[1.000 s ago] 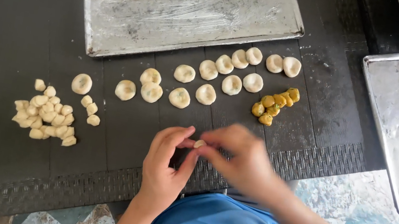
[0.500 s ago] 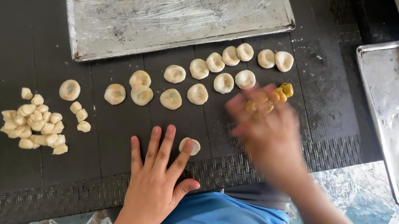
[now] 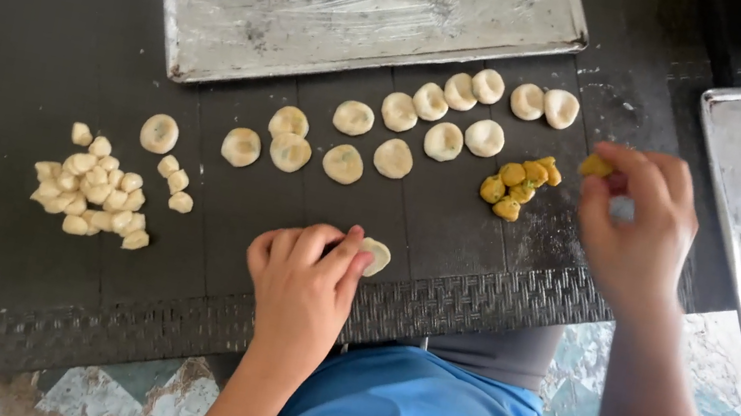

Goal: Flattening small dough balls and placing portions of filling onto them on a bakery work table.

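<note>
Since a moment ago our right hand (image 3: pixel 640 223) has lifted from the yellow filling balls (image 3: pixel 519 183), pinching one filling ball (image 3: pixel 595 165); our left hand (image 3: pixel 305 280) presses fingertips onto a dough disc (image 3: pixel 375 257) on the dark mat (image 3: pixel 37 27).

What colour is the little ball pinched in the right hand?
Yellow-orange, like the small pile beside it; the head view shows the little ball in the right hand.

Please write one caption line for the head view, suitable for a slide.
Left hand presses a flattened dough disc on the dark mat; right hand lifts a yellow filling ball.
</note>
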